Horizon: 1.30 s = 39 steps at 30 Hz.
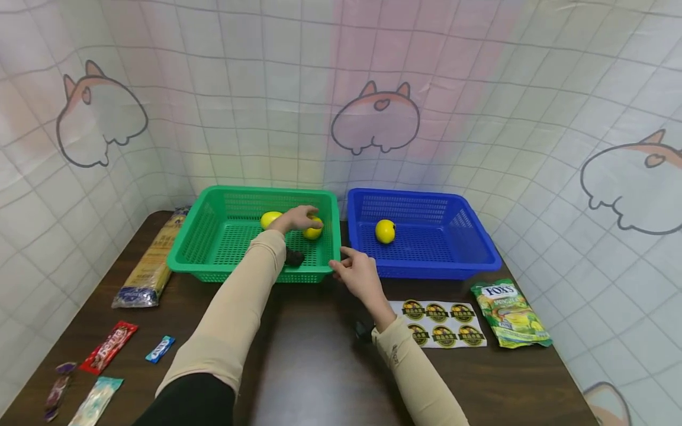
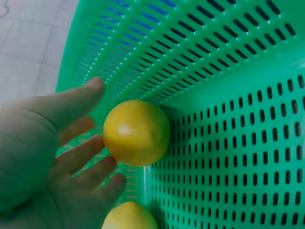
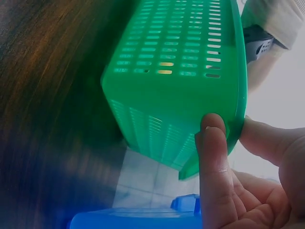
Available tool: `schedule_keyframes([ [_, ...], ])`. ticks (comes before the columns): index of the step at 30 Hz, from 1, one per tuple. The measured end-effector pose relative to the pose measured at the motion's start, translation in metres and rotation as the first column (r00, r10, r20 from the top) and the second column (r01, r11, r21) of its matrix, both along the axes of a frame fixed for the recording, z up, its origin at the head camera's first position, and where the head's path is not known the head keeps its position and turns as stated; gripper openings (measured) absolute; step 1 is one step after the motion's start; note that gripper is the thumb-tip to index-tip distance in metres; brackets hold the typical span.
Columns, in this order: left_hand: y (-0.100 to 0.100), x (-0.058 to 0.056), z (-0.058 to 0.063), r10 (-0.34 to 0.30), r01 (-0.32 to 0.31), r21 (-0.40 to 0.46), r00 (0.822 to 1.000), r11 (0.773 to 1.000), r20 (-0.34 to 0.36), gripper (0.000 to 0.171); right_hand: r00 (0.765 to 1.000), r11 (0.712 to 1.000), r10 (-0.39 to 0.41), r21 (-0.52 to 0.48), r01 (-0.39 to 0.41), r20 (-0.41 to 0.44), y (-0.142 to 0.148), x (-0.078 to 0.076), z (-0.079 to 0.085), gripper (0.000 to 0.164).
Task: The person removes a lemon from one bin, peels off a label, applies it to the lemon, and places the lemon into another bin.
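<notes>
My left hand [image 1: 298,218] reaches down into the green basket [image 1: 234,198]. In the left wrist view its thumb and fingers are spread apart, fingertips right at the side of a yellow lemon [image 2: 137,133]. A second lemon [image 2: 130,217] lies nearer the bottom of that view; from the head it shows as a yellow lemon [image 1: 270,220] left of the hand. My right hand [image 1: 361,275] grips the basket's front right corner. In the right wrist view, thumb and fingers [image 3: 214,157] pinch the green rim from either side.
To the right stands a blue basket [image 1: 426,272] with one yellow fruit [image 1: 385,231]. A sticker sheet [image 1: 439,324] and a green FOX'S candy bag [image 1: 511,313] lie at right. A noodle-like pack [image 1: 154,254], a red wrapper [image 1: 109,347] and a small blue wrapper [image 1: 160,349] lie at left.
</notes>
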State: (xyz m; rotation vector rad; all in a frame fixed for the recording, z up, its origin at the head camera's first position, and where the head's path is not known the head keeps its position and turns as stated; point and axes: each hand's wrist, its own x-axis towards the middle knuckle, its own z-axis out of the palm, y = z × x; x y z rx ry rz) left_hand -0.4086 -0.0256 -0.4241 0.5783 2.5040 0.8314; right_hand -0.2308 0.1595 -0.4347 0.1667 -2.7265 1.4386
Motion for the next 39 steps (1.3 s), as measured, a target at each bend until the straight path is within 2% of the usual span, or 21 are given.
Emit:
schedule_keyframes([
  [1, 0.001, 0.002, 0.002, 0.001, -0.001, -0.035, 1.000, 0.999, 0.017, 0.066, 1.000, 1.000, 0.001, 0.000, -0.001, -0.001, 0.000, 0.000, 0.000, 0.053],
  [5, 0.002, 0.006, 0.000, -0.005, 0.005, -0.127, 1.000, 0.992, -0.001, 0.065, 1.000, 1.000, 0.006, -0.007, -0.006, -0.003, -0.001, 0.000, -0.001, 0.054],
  [8, 0.003, 0.007, -0.004, 0.023, -0.021, -0.141, 1.000, 0.990, 0.010, 0.068, 1.000, 1.000, 0.000, -0.004, 0.000, -0.004, 0.000, 0.001, -0.001, 0.054],
  [12, 0.003, 0.010, -0.009, 0.095, -0.088, -0.118, 0.994, 0.989, 0.050, 0.075, 1.000, 1.000, -0.013, -0.014, 0.013, -0.010, 0.000, 0.003, -0.002, 0.052],
  [19, 0.005, 0.012, -0.011, 0.153, -0.149, -0.055, 0.985, 0.987, 0.075, 0.077, 1.000, 0.997, -0.021, -0.071, 0.021, 0.002, 0.000, 0.004, -0.003, 0.052],
  [24, 0.004, 0.009, -0.013, 0.198, -0.198, -0.005, 0.980, 0.980, 0.036, 0.077, 1.000, 0.996, -0.028, -0.084, 0.028, 0.012, 0.000, 0.002, -0.004, 0.053],
  [27, 0.000, 0.011, -0.010, 0.239, -0.240, 0.078, 0.971, 0.968, 0.027, 0.076, 1.000, 0.995, -0.016, -0.101, 0.018, 0.022, -0.003, 0.003, -0.005, 0.053],
  [30, -0.002, 0.014, 0.000, 0.263, -0.271, 0.206, 0.962, 0.940, 0.068, 0.079, 0.999, 0.994, -0.011, -0.106, 0.015, 0.036, -0.004, 0.003, -0.005, 0.053],
  [32, -0.001, 0.015, 0.009, 0.258, -0.285, 0.303, 0.958, 0.909, 0.125, 0.082, 0.999, 0.996, -0.016, -0.092, 0.020, 0.044, -0.003, 0.003, -0.004, 0.053],
  [35, -0.001, 0.017, 0.025, 0.225, -0.307, 0.464, 0.948, 0.831, 0.223, 0.086, 0.999, 0.997, -0.032, -0.068, 0.034, 0.041, -0.002, 0.003, -0.004, 0.053],
  [37, 0.000, 0.021, 0.037, 0.191, -0.319, 0.564, 0.942, 0.761, 0.275, 0.086, 0.999, 0.998, -0.035, -0.058, 0.037, 0.034, -0.002, 0.002, -0.004, 0.053],
  [39, 0.000, 0.029, 0.048, 0.152, -0.315, 0.645, 0.943, 0.696, 0.297, 0.083, 0.999, 0.998, -0.022, -0.061, 0.024, 0.024, -0.003, 0.001, -0.004, 0.053],
])
